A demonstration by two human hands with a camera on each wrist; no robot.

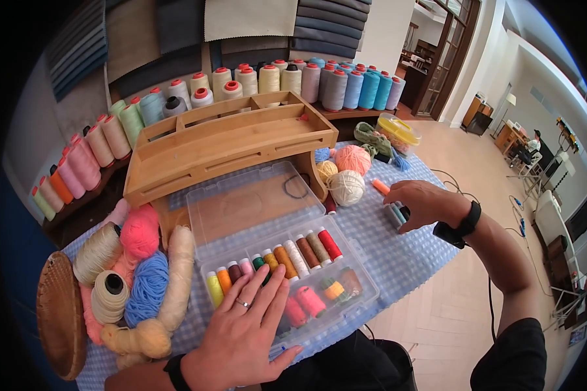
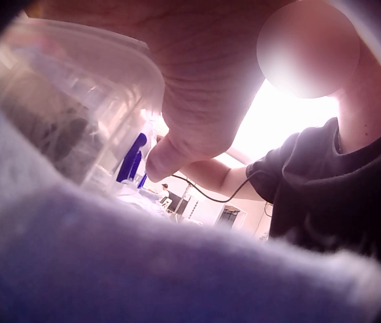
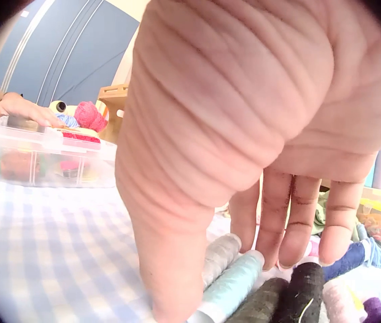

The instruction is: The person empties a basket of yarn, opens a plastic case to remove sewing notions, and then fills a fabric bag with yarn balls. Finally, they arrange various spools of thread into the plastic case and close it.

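Observation:
A clear plastic case (image 1: pixel 365 296) lies with its lid (image 1: pixel 251 199) folded back, a row of colored thread spools (image 1: pixel 298 257) in one part and pink spools (image 1: pixel 311 301) in another. My left hand (image 1: pixel 251 322) rests flat over the near side of the case, fingers spread across the spools. To the right, my right hand (image 1: pixel 424 203) reaches down over loose thread spools lying on the cloth. In the right wrist view, its thumb is beside a light blue spool (image 3: pixel 234 279) and its fairly straight fingers come down behind a grey spool (image 3: pixel 222 256) and a black spool (image 3: pixel 303 293).
Behind the case stands a wooden rack (image 1: pixel 235 143), with many thread cones (image 1: pixel 336 90) beyond it. Yarn balls (image 1: pixel 347 188) and a yellow-lidded tub (image 1: pixel 398 132) sit back right. Yarn skeins (image 1: pixel 148 287) and a woven basket (image 1: pixel 60 313) are at left on the checked tablecloth (image 1: pixel 411 251).

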